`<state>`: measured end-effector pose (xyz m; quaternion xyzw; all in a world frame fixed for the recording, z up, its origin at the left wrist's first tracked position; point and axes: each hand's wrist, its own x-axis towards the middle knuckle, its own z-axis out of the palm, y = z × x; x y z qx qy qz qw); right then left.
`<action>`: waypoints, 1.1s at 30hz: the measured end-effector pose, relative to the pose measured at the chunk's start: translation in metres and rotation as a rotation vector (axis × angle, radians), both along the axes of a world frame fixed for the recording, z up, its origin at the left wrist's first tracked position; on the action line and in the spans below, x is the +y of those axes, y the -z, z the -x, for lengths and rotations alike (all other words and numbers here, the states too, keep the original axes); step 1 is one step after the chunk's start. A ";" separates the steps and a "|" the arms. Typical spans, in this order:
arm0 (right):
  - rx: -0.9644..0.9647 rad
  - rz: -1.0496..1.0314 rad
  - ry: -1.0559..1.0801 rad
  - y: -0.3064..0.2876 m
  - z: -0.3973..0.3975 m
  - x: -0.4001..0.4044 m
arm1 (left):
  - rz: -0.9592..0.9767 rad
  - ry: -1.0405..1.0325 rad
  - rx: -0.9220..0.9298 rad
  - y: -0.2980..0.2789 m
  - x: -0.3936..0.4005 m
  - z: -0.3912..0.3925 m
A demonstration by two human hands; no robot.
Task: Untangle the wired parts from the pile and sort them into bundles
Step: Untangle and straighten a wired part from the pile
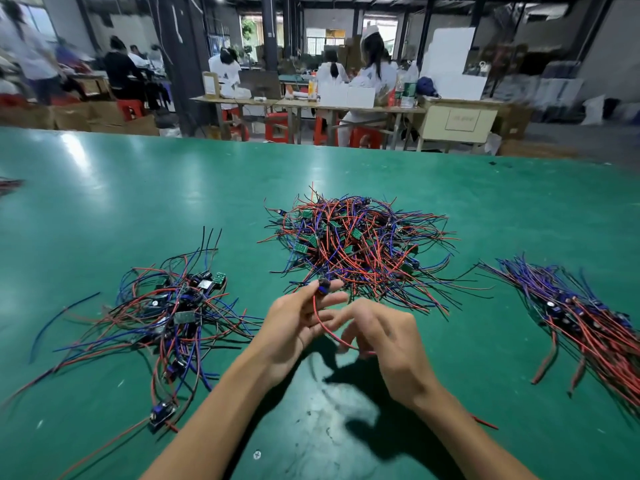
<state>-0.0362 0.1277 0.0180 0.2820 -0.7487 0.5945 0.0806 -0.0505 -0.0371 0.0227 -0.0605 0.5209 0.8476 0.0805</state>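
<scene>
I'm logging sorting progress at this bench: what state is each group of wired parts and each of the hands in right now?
Centre pile: tangled, unsorted.
Left heap: loose, wires splayed out.
Right bundle: wires aligned side by side, lying flat.
Held wired part: lifted off the table, red wire trailing down.
Left hand: pinches the held part.
Right hand: fingers curled at the red wire; grip unclear.

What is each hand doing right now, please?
Left hand: holding a wired part.
Right hand: fingers curled at the part's red wire; grip cannot be told.
</scene>
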 end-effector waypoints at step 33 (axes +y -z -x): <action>-0.428 0.165 0.141 -0.010 0.027 0.034 | 0.331 0.442 0.183 0.001 0.002 -0.021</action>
